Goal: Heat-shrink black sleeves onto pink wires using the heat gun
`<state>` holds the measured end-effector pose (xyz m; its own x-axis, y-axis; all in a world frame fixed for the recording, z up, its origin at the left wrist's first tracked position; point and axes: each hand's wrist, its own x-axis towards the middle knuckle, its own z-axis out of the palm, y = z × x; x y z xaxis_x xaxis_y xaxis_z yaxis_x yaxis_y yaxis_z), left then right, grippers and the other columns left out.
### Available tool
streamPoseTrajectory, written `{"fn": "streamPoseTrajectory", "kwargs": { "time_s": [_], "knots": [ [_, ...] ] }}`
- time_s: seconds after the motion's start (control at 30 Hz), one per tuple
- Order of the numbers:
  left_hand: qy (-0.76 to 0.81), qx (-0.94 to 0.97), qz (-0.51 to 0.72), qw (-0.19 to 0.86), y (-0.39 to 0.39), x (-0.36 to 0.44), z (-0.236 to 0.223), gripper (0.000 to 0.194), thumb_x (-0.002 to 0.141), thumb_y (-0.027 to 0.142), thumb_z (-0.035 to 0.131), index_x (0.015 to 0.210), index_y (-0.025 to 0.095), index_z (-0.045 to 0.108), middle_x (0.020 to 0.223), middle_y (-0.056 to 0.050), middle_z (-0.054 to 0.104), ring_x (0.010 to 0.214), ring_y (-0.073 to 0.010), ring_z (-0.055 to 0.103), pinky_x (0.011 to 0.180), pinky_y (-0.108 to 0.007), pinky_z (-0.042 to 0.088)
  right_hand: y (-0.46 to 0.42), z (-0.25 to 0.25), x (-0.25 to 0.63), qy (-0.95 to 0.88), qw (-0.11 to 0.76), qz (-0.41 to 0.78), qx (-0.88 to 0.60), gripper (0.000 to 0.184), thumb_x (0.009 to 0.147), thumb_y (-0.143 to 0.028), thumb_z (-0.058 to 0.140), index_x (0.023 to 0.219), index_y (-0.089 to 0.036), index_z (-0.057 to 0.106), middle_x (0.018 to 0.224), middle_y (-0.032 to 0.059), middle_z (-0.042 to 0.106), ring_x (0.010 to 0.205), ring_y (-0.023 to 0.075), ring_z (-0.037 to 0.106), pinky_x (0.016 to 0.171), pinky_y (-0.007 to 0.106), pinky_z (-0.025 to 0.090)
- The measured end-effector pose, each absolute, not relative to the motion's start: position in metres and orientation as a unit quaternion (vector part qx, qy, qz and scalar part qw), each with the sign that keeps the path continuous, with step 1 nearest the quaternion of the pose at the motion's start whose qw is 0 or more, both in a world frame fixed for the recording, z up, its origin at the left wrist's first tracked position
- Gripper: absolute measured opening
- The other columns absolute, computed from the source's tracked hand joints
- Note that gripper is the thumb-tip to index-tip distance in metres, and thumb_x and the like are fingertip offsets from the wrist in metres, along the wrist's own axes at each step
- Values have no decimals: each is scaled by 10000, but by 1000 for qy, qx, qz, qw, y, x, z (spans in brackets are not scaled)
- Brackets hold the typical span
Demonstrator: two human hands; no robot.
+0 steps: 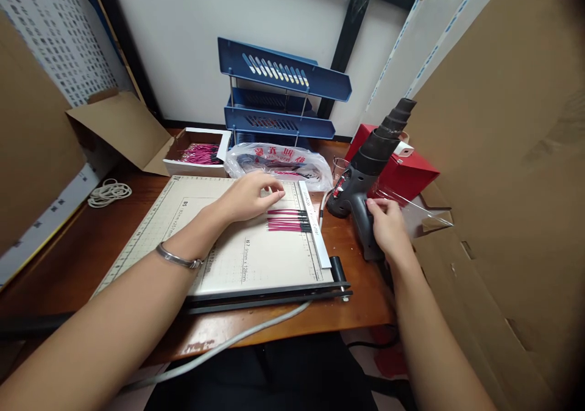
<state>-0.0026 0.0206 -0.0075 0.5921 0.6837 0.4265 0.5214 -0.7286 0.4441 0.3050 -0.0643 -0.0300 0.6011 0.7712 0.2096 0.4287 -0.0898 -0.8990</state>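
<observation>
My right hand [388, 225] is wrapped round the handle of a black heat gun [372, 155], which stands on the table with its stepped nozzle pointing up. My left hand [256, 194] hovers over or rests on the cream board of a paper cutter [228, 252]; its fingers are loosely bent, thumb and forefinger a little apart, nothing visible between them. Just beside it, a row of magenta wires [287, 221] with black ends lies across the board. Their black ends reach the white strip [315, 225] along the cutter's right side.
Behind the cutter stand a white box [196, 168] of magenta wires, a clear plastic bag [278, 155] and a blue tiered tray [286, 63]. A red box [411, 173] sits behind the heat gun. Coiled white cord [109, 193] lies left. A grey cable [237, 338] crosses the front edge.
</observation>
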Motion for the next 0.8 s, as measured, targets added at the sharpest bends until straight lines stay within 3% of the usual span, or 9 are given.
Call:
{"fn": "streamPoseTrajectory", "kwargs": {
  "time_s": [0.1,0.2,0.33,0.5,0.67,0.73,0.8],
  "knots": [
    [344,883,289,137,21,-3,-7,239,951,355,562,934,188,733,987,-68,777,904,-222,653,857,-383,458,-68,-20,291,-399,653,146,-627,387,834,-566,665,960,-200,653,960,50,715,826,163,652,755,292,521],
    [354,881,284,133,21,-3,-7,239,952,355,559,932,194,734,969,-65,776,888,-220,648,833,-378,456,-66,-2,279,-369,716,322,-498,468,801,-660,679,863,-197,638,828,38,672,659,132,593,621,262,508],
    [370,877,278,128,22,-5,-8,254,955,367,556,937,195,741,946,-64,773,868,-217,645,792,-365,454,-50,14,281,-311,690,534,-377,622,861,-787,500,935,-194,674,923,87,700,620,133,534,505,251,482],
    [371,879,269,135,22,-6,-6,268,964,375,552,932,190,742,915,-61,766,825,-201,650,758,-344,450,-34,20,280,-226,666,664,-255,757,907,-818,350,1162,-183,675,1115,115,732,547,97,448,374,193,395],
    [382,874,264,141,19,-5,-3,272,963,377,553,929,186,743,904,-60,764,806,-192,646,750,-334,449,-27,31,262,55,652,756,-14,611,932,-604,558,1383,-192,590,1263,143,711,535,76,536,341,172,433],
    [386,873,261,142,18,-5,-3,275,962,380,550,922,185,740,906,-61,764,803,-192,644,746,-334,449,-25,35,258,244,598,754,119,574,875,-409,712,1405,-223,599,1330,134,689,569,78,595,363,175,478],
    [389,872,259,145,18,-5,-3,279,963,385,548,918,187,738,904,-60,764,801,-191,642,741,-332,447,-24,38,258,442,489,710,250,609,783,-168,787,1368,-260,647,1372,106,676,630,86,652,418,177,535]
  ]
}}
